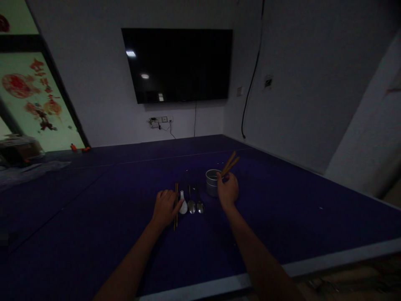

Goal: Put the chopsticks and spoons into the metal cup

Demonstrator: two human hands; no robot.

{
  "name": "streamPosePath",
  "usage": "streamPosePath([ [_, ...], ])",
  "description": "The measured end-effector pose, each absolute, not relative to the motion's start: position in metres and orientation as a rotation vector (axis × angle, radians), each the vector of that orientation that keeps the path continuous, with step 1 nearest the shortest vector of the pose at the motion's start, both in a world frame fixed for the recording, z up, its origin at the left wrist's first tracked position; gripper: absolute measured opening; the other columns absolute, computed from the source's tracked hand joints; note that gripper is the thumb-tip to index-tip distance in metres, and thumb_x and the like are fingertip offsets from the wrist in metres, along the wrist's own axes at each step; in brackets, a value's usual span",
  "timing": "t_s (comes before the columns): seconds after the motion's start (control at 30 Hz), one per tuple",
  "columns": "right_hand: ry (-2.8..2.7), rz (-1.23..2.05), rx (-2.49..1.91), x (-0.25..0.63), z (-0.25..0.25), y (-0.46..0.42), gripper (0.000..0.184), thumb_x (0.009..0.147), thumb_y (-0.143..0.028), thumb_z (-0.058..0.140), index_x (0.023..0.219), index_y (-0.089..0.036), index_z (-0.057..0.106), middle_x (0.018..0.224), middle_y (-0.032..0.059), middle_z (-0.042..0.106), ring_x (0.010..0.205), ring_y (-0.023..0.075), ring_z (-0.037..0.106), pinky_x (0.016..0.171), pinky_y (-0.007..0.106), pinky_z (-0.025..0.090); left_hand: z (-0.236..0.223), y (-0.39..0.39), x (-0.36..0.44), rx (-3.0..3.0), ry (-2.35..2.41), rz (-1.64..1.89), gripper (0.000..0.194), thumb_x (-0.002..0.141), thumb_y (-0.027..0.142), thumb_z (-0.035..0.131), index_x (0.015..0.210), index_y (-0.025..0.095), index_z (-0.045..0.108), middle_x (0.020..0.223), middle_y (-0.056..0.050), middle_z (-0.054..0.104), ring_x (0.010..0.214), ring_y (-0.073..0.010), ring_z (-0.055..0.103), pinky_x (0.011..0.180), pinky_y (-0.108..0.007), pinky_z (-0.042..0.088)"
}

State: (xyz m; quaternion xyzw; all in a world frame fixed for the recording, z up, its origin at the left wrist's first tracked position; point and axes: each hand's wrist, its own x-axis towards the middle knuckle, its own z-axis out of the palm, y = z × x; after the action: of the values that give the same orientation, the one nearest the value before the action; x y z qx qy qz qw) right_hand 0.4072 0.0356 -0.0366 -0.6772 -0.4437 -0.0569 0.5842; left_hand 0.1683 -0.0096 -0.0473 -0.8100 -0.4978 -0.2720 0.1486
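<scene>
My left hand rests on the purple surface, thumb spread away from the fingers. A pair of wooden chopsticks lies under the thumb, which reaches toward a white soup spoon. Two metal spoons, one beside the other, lie to the right of it, bowls toward me. My right hand is closed around more wooden chopsticks, whose upper ends slant up and right. It is at the right side of a round metal cup; whether the fingers touch the cup is unclear. The chopsticks' lower ends are hidden.
The purple surface has a pale front edge. A television hangs on the far wall, above sockets and wires. A black cable hangs at the right. Boxes and plastic sheeting lie far left.
</scene>
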Motion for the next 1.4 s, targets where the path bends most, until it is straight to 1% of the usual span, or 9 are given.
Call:
streamPosePath([
  [0.17, -1.108, -0.075, -1.687, 0.407, -0.037, 0.035, 0.037, 0.086, -0.042, 0.042, 0.097, -0.015, 0.065, 0.095, 0.0131, 0.065, 0.085, 0.0236, 0.059, 0.069, 0.03, 0.037, -0.048, -0.009, 0.168, -2.336, -1.429, -0.76, 0.032, 0.093, 0.041, 0.036, 0.094, 0.019, 0.059, 0.093, -0.008, 0.063, 0.093, -0.0224, 0.052, 0.087, -0.038, 0.034],
  [0.37, -1.212, 0.099, -1.553, 0.417, -0.046, 0.051, 0.042, 0.089, -0.032, 0.029, 0.103, -0.016, 0.065, 0.093, 0.012, 0.068, 0.087, 0.0213, 0.061, 0.072, 0.028, 0.04, -0.048, -0.009, 0.168, -2.344, -1.435, -0.75, 0.033, 0.093, 0.042, 0.035, 0.093, 0.019, 0.059, 0.092, -0.007, 0.063, 0.093, -0.0219, 0.052, 0.087, -0.038, 0.034],
  [0.53, -1.261, 0.201, -1.376, 0.421, -0.054, 0.065, 0.049, 0.091, -0.039, 0.027, 0.118, -0.013, 0.059, 0.107, 0.0151, 0.067, 0.099, 0.023, 0.061, 0.08, 0.032, 0.044, -0.048, -0.009, 0.167, -2.352, -1.438, -0.75, 0.034, 0.093, 0.043, 0.035, 0.095, 0.019, 0.059, 0.094, -0.008, 0.064, 0.093, -0.0223, 0.052, 0.087, -0.038, 0.034],
  [0.67, -1.251, 0.221, -1.279, 0.422, -0.057, 0.069, 0.056, 0.091, -0.048, 0.027, 0.118, -0.012, 0.059, 0.118, 0.0163, 0.063, 0.11, 0.0238, 0.058, 0.09, 0.036, 0.043, -0.047, -0.009, 0.167, -2.359, -1.442, -0.726, 0.036, 0.094, 0.043, 0.033, 0.095, 0.018, 0.059, 0.093, -0.008, 0.064, 0.092, -0.022, 0.053, 0.085, -0.038, 0.034],
  [0.83, -1.211, 0.248, -1.206, 0.421, -0.057, 0.069, 0.057, 0.09, -0.051, 0.029, 0.118, -0.012, 0.06, 0.122, 0.0157, 0.06, 0.116, 0.0234, 0.055, 0.095, 0.038, 0.042, -0.047, -0.008, 0.168, -2.34, -1.487, -0.715, 0.036, 0.094, 0.044, 0.034, 0.094, 0.018, 0.059, 0.093, -0.008, 0.064, 0.091, -0.0216, 0.053, 0.083, -0.036, 0.034],
  [1.0, -1.111, 0.456, -1.089, 0.417, -0.059, 0.076, 0.05, 0.084, -0.041, 0.042, 0.121, -0.012, 0.057, 0.122, 0.0152, 0.061, 0.113, 0.0232, 0.057, 0.094, 0.039, 0.043, -0.047, -0.008, 0.167, -2.337, -1.514, -0.72, 0.036, 0.094, 0.043, 0.034, 0.093, 0.018, 0.061, 0.094, -0.008, 0.065, 0.092, -0.0215, 0.054, 0.085, -0.037, 0.034],
  [1.1, -1.035, 0.555, -0.987, 0.417, -0.062, 0.082, 0.052, 0.079, -0.036, 0.047, 0.126, -0.012, 0.053, 0.12, 0.015, 0.062, 0.106, 0.0223, 0.061, 0.09, 0.038, 0.046, -0.047, -0.008, 0.167, -2.326, -1.516, -0.724, 0.036, 0.093, 0.043, 0.035, 0.093, 0.018, 0.061, 0.094, -0.008, 0.065, 0.091, -0.0213, 0.054, 0.086, -0.037, 0.034],
  [1.2, -0.943, 0.551, -0.983, 0.42, -0.067, 0.087, 0.053, 0.077, -0.038, 0.049, 0.124, -0.012, 0.054, 0.114, 0.0154, 0.065, 0.101, 0.0222, 0.063, 0.088, 0.037, 0.047, -0.049, -0.007, 0.167, -2.305, -1.499, -0.74, 0.037, 0.094, 0.043, 0.034, 0.093, 0.018, 0.061, 0.094, -0.007, 0.066, 0.091, -0.0209, 0.055, 0.086, -0.037, 0.034],
  [1.4, -0.913, 0.379, -1.05, 0.423, -0.068, 0.084, 0.051, 0.077, -0.049, 0.052, 0.112, -0.013, 0.061, 0.113, 0.0158, 0.065, 0.102, 0.0237, 0.061, 0.09, 0.038, 0.045, -0.051, -0.005, 0.167, -2.294, -1.505, -0.75, 0.037, 0.094, 0.043, 0.034, 0.093, 0.018, 0.061, 0.093, -0.007, 0.066, 0.091, -0.0215, 0.055, 0.085, -0.038, 0.035],
])
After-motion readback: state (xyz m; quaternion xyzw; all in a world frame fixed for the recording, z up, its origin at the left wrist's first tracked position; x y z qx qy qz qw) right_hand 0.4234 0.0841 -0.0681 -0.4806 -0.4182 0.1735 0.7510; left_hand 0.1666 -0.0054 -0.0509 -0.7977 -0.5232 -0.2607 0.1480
